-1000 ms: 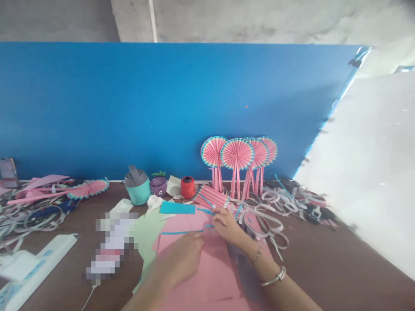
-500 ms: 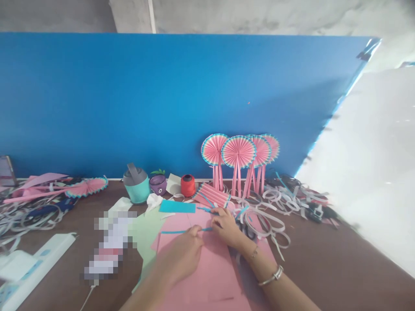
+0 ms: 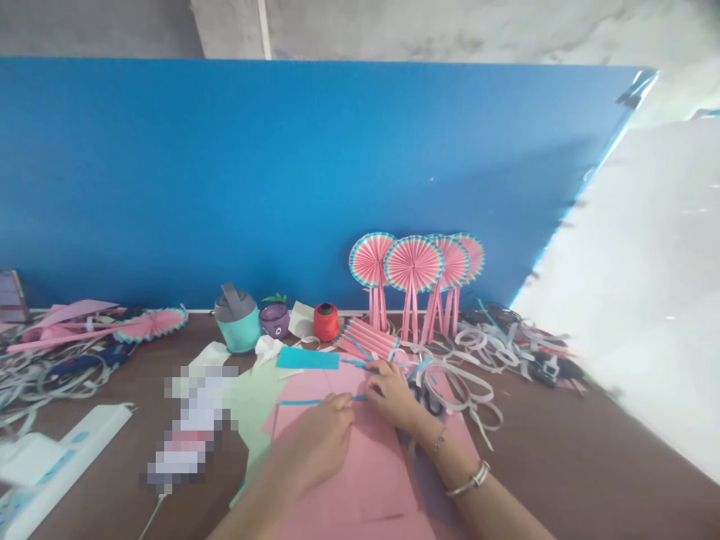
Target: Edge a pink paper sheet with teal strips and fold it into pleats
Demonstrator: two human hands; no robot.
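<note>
A pink paper sheet point(image 3: 360, 480) lies in front of me with a narrow blue paper strip point(image 3: 301, 403) along its far edge. My left hand point(image 3: 323, 439) is closed, its thumb and fingertips at the middle of the strip, covering part of it. Just to the right, my right hand point(image 3: 391, 396) rests with bent fingers at the strip's right end; its fingertips are partly hidden. Beyond my hands are a wider blue paper piece point(image 3: 308, 358) and a pleated pink paper point(image 3: 371, 341) with blue edging. Green paper point(image 3: 256, 397) lies under the left side.
Several pink round paper fans point(image 3: 414, 262) stand against the blue partition point(image 3: 253, 172). A red thread spool point(image 3: 326, 322), a purple pot point(image 3: 274, 321) and a teal cup point(image 3: 238, 330) sit at the back. Curled white strips point(image 3: 478, 375) lie right, a power strip point(image 3: 67, 465) left.
Almost nothing differs. Both hands keep their places on the paper, with only a very slight shift of the left fingers.
</note>
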